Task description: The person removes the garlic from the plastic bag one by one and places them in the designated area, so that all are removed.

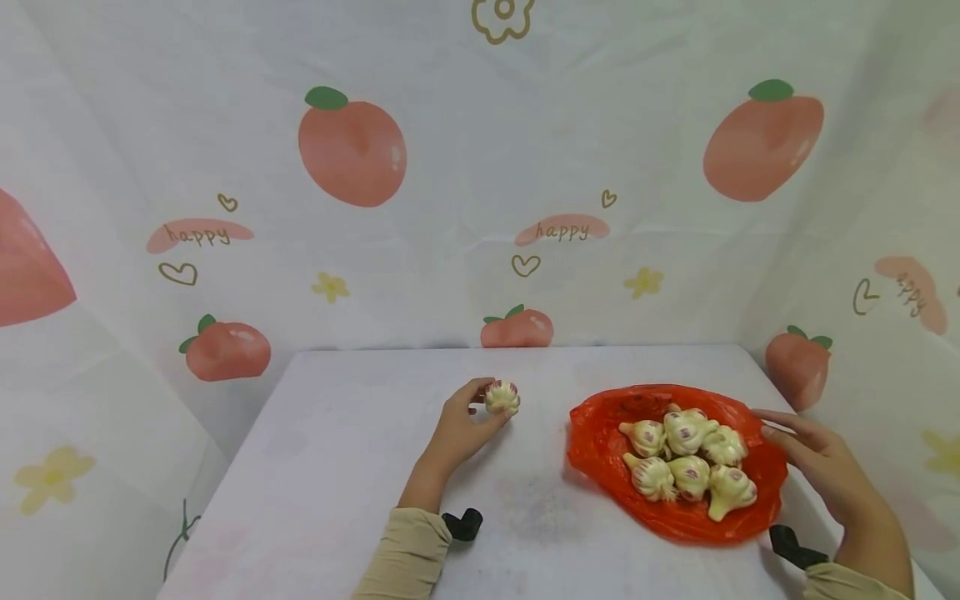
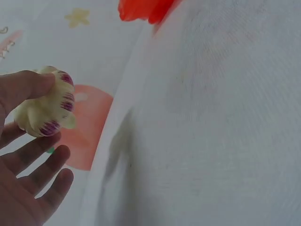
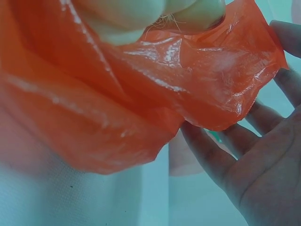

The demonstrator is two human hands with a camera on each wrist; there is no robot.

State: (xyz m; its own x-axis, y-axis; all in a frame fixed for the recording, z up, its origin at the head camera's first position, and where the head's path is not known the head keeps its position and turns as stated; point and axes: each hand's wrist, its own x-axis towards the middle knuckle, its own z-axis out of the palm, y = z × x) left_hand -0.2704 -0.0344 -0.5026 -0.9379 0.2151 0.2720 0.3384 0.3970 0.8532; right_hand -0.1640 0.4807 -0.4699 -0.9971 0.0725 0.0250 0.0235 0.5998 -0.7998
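Observation:
A garlic bulb (image 1: pixel 502 397) with purple streaks is pinched between the thumb and fingers of my left hand (image 1: pixel 467 427), raised above the left middle of the table. In the left wrist view the thumb lies over the garlic bulb (image 2: pixel 49 106), with the lower fingers spread apart. A red plastic bag (image 1: pixel 600 475), opened out on the right, bears several more garlic bulbs (image 1: pixel 690 477). At its right rim my right hand (image 1: pixel 832 467) holds the edge with thumb and forefinger. The right wrist view shows the other fingers behind the bag's crumpled edge (image 3: pixel 211 103).
The white table (image 1: pixel 360 417) meets a fruit-print cloth (image 1: pixel 450 167) hung behind it and at both sides. Black wrist mounts (image 1: pixel 462 525) sit by each sleeve. A thin dark cord (image 1: pixel 180 537) hangs at the table's left edge.

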